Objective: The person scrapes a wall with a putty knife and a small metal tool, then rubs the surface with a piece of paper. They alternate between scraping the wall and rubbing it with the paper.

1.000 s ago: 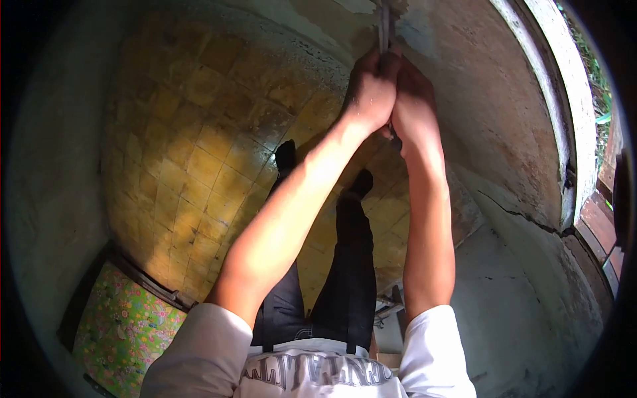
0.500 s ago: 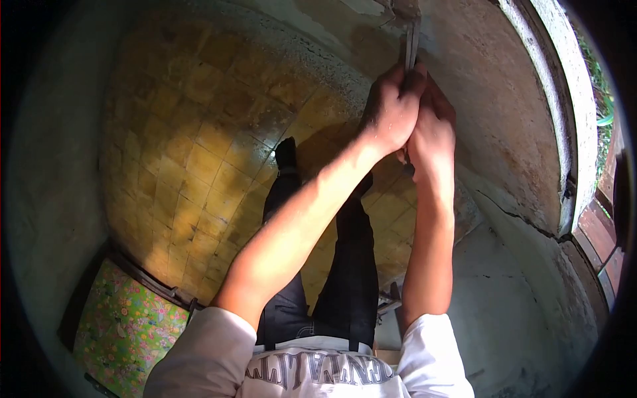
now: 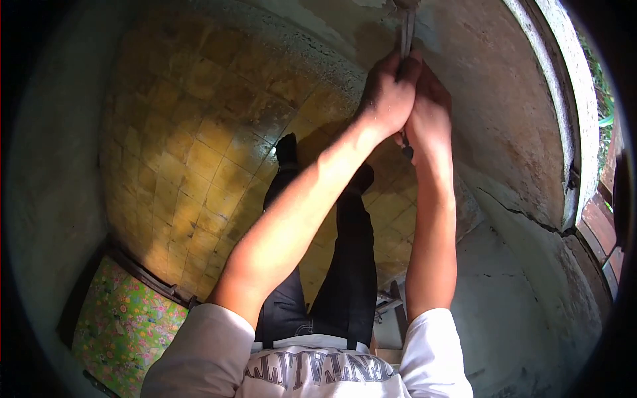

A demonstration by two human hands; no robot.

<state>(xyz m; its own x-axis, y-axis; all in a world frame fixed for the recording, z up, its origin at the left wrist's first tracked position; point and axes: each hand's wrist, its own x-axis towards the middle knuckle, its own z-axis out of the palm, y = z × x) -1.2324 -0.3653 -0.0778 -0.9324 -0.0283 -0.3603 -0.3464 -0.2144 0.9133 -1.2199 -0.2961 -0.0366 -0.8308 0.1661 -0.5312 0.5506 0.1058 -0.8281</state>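
Observation:
Near the top of the view, my left hand (image 3: 387,99) and my right hand (image 3: 428,106) are pressed together, fingers wrapped round a thin metal tool (image 3: 407,33). The tool's two narrow bars point up to a brownish piece (image 3: 406,4) at the wall, cut off by the frame's top edge. A dark end (image 3: 407,152) shows below the hands, near the right wrist. Most of the grip is hidden by the hands, so which one bears the tool more is unclear.
Yellow floor tiles (image 3: 192,159) lie below and to the left. A worn wall (image 3: 504,119) with a crack stands at the right, beside a bright opening (image 3: 605,106). A green flowered cushion (image 3: 126,318) is at the lower left; my legs in dark trousers are below.
Both hands and the tool have shifted slightly up in the view. The dark end below the hands shows more clearly.

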